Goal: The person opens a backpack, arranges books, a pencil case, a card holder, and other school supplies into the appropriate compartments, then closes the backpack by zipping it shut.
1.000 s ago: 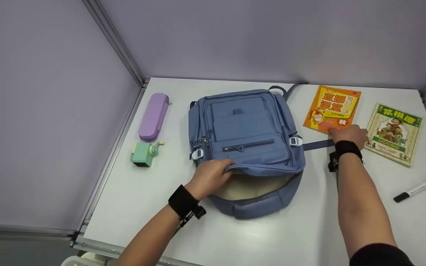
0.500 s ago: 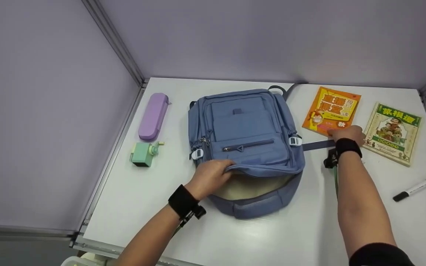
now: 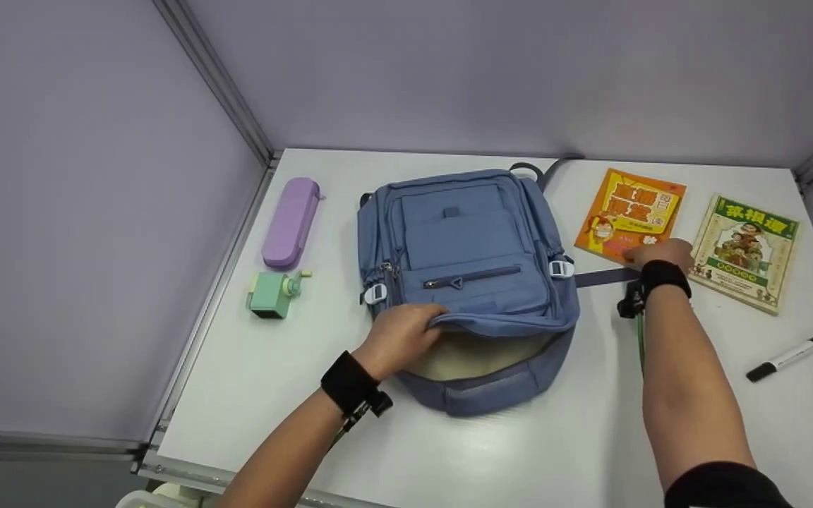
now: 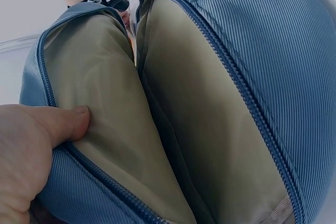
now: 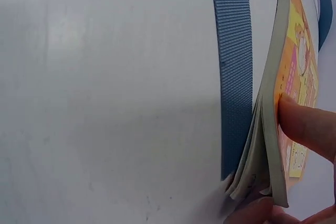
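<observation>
A blue backpack [image 3: 463, 240] lies on the white table with its main compartment unzipped and the beige lining [image 4: 199, 108] showing. My left hand [image 3: 401, 339] grips the upper edge of that opening; in the left wrist view its thumb [image 4: 71, 124] lies inside, over the zipper. To the right, my right hand [image 3: 666, 255] pinches the near corner of an orange book [image 3: 632, 212]. The right wrist view has the thumb on the cover and fingertips [image 5: 254, 213] under the lower edge, where the pages fan apart a little.
A green-and-cream book [image 3: 745, 250] lies right of the orange one, with a black-capped marker [image 3: 789, 358] nearer. At left are a purple pencil case [image 3: 292, 222] and a mint-green crank sharpener [image 3: 271, 295]. A backpack strap [image 5: 234, 72] runs beside the orange book.
The orange book's near corner and my right hand have shifted very slightly left. My left hand keeps its hold on the backpack's edge.
</observation>
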{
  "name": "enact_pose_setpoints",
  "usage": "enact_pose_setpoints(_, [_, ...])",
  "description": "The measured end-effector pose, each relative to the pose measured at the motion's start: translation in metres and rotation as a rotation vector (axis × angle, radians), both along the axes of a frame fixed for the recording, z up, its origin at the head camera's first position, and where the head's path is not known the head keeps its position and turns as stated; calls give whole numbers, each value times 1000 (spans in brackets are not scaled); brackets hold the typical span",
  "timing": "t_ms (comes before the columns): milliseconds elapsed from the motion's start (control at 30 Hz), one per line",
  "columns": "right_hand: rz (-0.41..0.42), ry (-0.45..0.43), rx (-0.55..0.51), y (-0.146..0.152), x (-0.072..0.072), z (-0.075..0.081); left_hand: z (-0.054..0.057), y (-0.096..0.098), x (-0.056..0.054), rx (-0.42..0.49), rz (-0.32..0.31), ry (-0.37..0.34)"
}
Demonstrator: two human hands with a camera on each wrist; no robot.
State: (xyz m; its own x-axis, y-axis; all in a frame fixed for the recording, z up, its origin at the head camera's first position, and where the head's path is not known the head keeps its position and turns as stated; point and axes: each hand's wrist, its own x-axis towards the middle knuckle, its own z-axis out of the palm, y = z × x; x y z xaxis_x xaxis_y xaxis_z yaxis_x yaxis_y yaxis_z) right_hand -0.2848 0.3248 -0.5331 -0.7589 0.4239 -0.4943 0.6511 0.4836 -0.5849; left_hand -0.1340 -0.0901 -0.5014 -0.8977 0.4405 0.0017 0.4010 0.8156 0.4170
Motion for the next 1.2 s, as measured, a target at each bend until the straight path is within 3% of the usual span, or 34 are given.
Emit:
enact_pose_setpoints(233, [11, 5, -15, 6, 3, -1, 0, 1, 1, 0, -4, 9])
enact_pose_setpoints(400, [33, -13, 47, 8, 1, -5, 2, 2, 2, 0, -7, 21])
enact_pose_setpoints(567, [-22, 30, 61, 7, 0, -7, 3, 1, 0, -2, -5, 15])
enact_pose_setpoints(767, [-185, 129, -93, 4, -3, -5, 4, 1, -1, -3, -1, 4])
enact_pose_setpoints(967, [-250, 130, -217, 6, -2, -4, 3, 1, 0, 2, 0, -5])
enact_pose_setpoints(1200, [-386, 263, -423, 8, -1, -9, 2, 1, -1, 14, 0, 4])
